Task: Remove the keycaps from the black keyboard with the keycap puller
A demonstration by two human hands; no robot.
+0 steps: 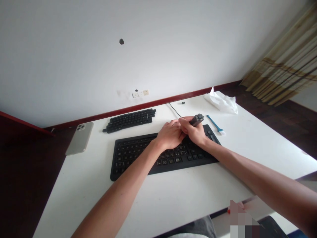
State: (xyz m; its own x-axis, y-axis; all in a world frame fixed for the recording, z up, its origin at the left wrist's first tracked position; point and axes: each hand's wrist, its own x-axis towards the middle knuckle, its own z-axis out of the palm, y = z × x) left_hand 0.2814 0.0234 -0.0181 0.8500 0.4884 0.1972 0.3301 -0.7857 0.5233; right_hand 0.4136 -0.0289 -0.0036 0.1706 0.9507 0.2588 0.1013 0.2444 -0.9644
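A black keyboard (146, 168) with most of its keycaps off lies on the white table. My left hand (170, 135) rests over its upper middle, back up and fingers curled down. The fingertips and whatever they hold are hidden. Touching it, my right hand (194, 131) is closed around a dark hand tool (197, 119), whose notched end sticks up from the fist. The tool's lower end is out of sight behind the hands. Bare switch mounts show across the keyboard. Removed keycaps (131, 120) are lined up in rows behind its left part.
A phone (79, 138) lies face down at the table's left edge. To the right are a blue brush (215, 124) and a crumpled white plastic bag (221, 101). A small dark piece (183, 102) sits near the back edge, beside the cable (174, 109). The wall stands behind the table.
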